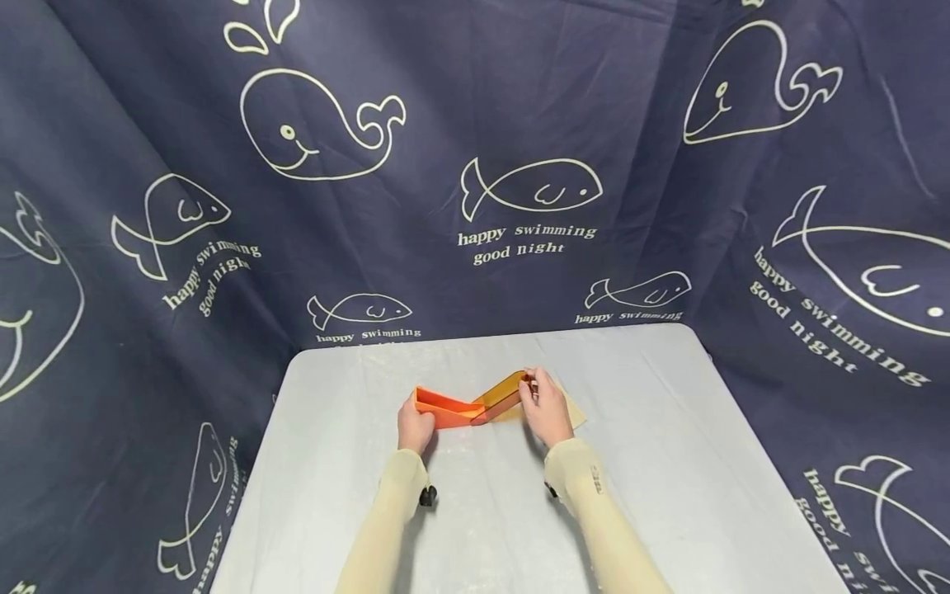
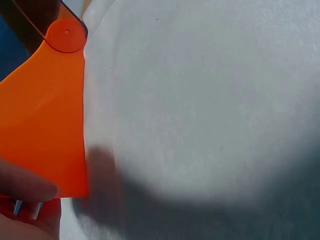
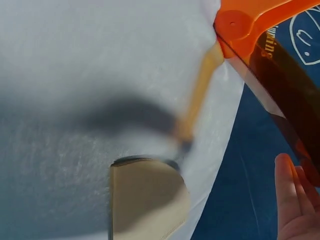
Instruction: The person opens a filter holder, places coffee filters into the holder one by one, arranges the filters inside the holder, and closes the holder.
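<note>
An orange plastic case (image 1: pixel 449 418) with a hinged translucent brown lid (image 1: pixel 499 394) is held over the table, its lid swung wide from the body. My left hand (image 1: pixel 416 427) grips the far left end of the case, with the thumb (image 2: pixel 30 184) lying along its orange side. At the other end, my right hand (image 1: pixel 547 410) pinches the lid between thumb and fingers. Beneath and beside the right hand lies a tan paper coffee filter (image 3: pixel 147 200), partly covered by that hand in the head view. Whether it is one filter or a stack I cannot tell.
A pale cloth covers the table (image 1: pixel 356 528), which has rounded far corners. Dark blue curtains (image 1: pixel 445 107) printed with whales and fish stand close behind it and on both sides.
</note>
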The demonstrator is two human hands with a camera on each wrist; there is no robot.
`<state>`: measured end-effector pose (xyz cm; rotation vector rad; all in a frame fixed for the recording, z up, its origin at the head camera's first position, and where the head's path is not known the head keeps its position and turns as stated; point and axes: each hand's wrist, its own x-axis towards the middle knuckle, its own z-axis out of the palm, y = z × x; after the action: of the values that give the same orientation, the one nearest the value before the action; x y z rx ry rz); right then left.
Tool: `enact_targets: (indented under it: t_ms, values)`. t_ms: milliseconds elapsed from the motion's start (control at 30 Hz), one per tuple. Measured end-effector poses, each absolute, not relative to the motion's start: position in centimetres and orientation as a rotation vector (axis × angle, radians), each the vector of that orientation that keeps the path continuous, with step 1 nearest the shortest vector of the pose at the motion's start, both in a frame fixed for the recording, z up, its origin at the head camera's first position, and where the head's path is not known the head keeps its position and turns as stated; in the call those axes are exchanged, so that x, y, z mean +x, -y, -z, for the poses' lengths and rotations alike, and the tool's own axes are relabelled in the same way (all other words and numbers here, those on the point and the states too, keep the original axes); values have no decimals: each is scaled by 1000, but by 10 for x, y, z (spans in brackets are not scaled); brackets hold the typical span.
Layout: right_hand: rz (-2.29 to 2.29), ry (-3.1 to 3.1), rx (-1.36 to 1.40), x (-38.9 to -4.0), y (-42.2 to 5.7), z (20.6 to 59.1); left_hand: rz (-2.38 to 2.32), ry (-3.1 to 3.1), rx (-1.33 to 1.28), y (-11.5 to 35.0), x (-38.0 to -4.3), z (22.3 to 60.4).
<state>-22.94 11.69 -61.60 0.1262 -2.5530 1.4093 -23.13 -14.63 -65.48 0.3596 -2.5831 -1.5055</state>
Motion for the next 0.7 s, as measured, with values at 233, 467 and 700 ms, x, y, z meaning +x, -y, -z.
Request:
enact_targets:
  t_ms: [233, 467, 700]
  values:
    - [-1377, 2527, 152, -230, -118, 619, 1505, 2589, 351, 147, -231, 654]
    - [-1409, 2571, 164, -226, -120, 617, 1497, 2591, 349, 147, -229, 656]
    - [-1436, 2620, 168, -229, -141, 612, 1472, 2597, 325, 147, -230, 655]
